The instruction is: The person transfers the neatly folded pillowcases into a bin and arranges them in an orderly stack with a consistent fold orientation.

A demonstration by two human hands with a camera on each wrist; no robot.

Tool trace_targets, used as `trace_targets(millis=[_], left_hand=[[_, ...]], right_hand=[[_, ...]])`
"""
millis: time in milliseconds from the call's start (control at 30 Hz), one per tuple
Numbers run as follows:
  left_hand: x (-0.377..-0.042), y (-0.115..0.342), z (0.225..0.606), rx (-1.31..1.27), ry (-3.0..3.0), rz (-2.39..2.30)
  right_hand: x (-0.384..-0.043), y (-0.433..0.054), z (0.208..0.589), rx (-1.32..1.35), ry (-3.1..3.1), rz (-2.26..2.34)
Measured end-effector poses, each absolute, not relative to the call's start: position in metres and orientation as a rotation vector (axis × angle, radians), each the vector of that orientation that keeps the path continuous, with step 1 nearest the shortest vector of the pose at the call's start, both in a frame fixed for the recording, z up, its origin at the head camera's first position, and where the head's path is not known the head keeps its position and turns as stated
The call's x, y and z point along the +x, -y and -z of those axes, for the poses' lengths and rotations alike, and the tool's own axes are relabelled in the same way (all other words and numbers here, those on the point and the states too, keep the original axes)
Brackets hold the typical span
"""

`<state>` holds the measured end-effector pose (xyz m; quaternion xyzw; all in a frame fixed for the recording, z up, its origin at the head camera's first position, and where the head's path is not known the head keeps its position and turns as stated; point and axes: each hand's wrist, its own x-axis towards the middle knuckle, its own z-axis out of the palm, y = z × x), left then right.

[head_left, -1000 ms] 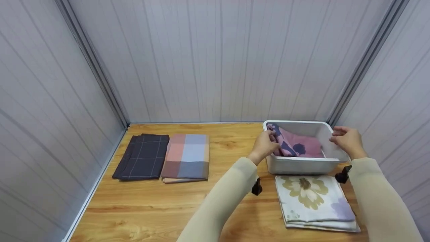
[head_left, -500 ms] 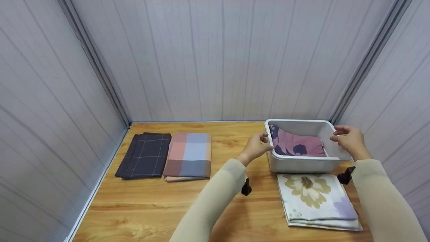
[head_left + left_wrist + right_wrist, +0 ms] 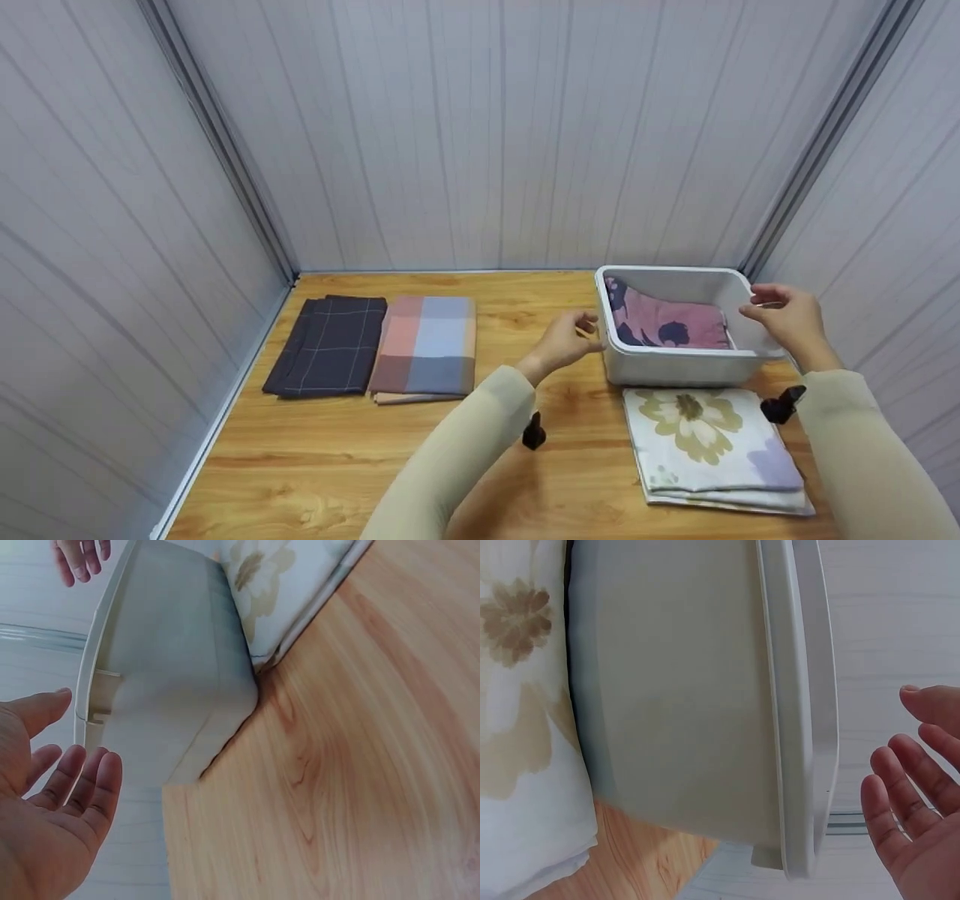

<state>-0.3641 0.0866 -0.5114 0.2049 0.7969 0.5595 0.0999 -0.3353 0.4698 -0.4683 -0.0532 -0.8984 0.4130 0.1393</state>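
A white plastic bin [image 3: 679, 367] stands at the back right of the table, and a folded pink cloth [image 3: 667, 322] with dark blue flowers lies inside it. My left hand [image 3: 564, 341] is just outside the bin's left side, fingers loosely bent and holding nothing; in the left wrist view the fingers [image 3: 97, 787] show spread from the thumb beside the bin's end. At the bin's right rim hovers my right hand [image 3: 791, 322], its palm bare in the right wrist view. Directly in front of the bin lies a folded white cloth [image 3: 712, 442] printed with a tan flower.
On the left of the wooden table [image 3: 315, 457] a folded dark checked cloth [image 3: 330, 345] lies next to a folded pink and blue plaid cloth [image 3: 427, 345]. Pale panel walls [image 3: 465, 135] rise at the back and both sides, close behind the bin.
My left hand has come off the pink cloth at the bin's left rim and moved outward to the left. The right hand has shifted slightly right. The cloth stays in the bin.
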Motion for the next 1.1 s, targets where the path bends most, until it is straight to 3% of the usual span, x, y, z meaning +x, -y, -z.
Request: trace_targets(millis=[233, 1100], left_hand=[[-0.355, -0.084, 0.521, 0.629, -2.338, -1.639], [-0.324, -0.104, 0.574, 0.775, -2.299, -1.468]], right_hand=[[-0.328, -0.465, 0.474, -0.127, 2.611, -1.185], [-0.317, -0.437, 0.492, 0.451, 2.864, -1.181]])
